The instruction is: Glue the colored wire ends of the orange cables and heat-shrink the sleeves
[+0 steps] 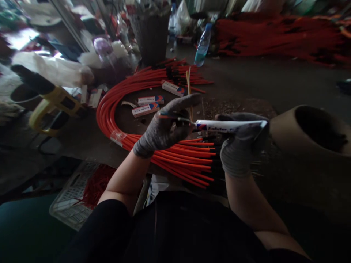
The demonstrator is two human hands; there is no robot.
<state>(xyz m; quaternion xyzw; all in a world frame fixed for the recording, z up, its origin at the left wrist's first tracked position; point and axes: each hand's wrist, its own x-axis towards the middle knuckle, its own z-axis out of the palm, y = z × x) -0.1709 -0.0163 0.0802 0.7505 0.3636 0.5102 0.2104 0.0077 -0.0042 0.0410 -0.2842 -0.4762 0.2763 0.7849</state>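
Observation:
In my gloved right hand [240, 142] lies a white glue tube [222, 126] with a blue and red mark, its nozzle pointing left. My gloved left hand [167, 128] is closed around some thin wires [179, 118], close to the nozzle; its forefinger stretches out to the right. Whether the nozzle touches the wires I cannot tell. Below and behind both hands, a curved bundle of orange cables [109, 98] lies on the dark table [246, 80], bound with clear tape [118, 137]. Thin pale sticks [188, 82] rise behind my left fingers.
Several small glue boxes [145, 109] lie inside the cable curve. A yellow heat gun [55, 106] stands at left, a cardboard tube [285, 128] at right. Farther back are a water bottle [203, 45], a dark bucket [150, 33] and red cables [268, 36]. A white basket [64, 197] sits low left.

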